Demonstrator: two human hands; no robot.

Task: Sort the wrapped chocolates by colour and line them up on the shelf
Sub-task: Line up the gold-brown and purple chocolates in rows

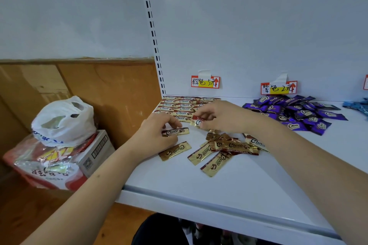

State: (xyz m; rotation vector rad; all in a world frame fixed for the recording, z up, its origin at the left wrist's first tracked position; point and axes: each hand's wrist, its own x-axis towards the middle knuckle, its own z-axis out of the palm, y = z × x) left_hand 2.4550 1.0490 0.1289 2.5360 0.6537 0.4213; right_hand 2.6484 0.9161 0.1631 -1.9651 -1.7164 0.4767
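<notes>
Gold-brown wrapped chocolates (223, 149) lie scattered mid-shelf (199, 181); neat rows (179, 105) sit at their 11 o'clock, a purple heap (294, 111) at 2 o'clock.

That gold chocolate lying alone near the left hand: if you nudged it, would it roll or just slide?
The lone gold chocolate looks flat and thin, so it would probably slide, not roll. Its foil wrapper looks glossy and the shelf smooth, so it may skid easily. It seems light: the right hand lifts a similar one with fingertips alone.
</notes>
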